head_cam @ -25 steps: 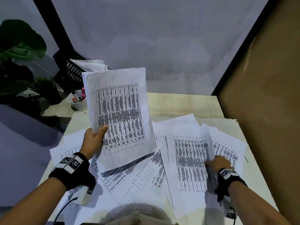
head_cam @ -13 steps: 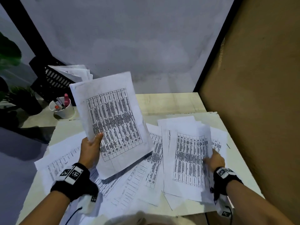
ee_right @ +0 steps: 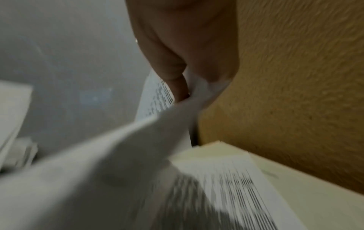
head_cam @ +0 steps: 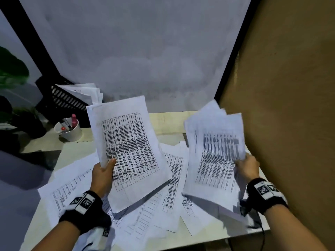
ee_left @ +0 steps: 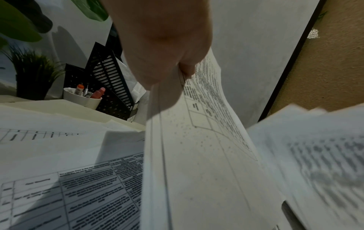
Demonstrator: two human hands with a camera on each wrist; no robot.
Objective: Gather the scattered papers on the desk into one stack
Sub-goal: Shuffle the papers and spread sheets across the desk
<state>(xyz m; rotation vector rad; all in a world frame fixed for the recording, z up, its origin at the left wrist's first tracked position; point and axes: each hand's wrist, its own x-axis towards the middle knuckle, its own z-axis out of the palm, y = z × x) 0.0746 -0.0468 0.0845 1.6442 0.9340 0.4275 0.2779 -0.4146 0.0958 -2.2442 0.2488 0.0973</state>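
Note:
My left hand grips a stack of printed sheets by its left edge and holds it tilted above the desk; in the left wrist view the left hand pinches the stack edge-on. My right hand pinches a smaller bunch of sheets by the right edge and holds it off the desk, blurred. The right wrist view shows the right hand with thumb and fingers closed on that bunch. Several loose sheets lie fanned over the pale desk below both hands.
At the back left stand a white cup of pens and a black slotted file holder with papers in it. A potted plant is at far left. A tan textured wall runs close along the desk's right edge.
My right hand has picked the sheets it was pressing on the desk's right side and lifted them into the air. The left hand keeps its stack raised, little changed.

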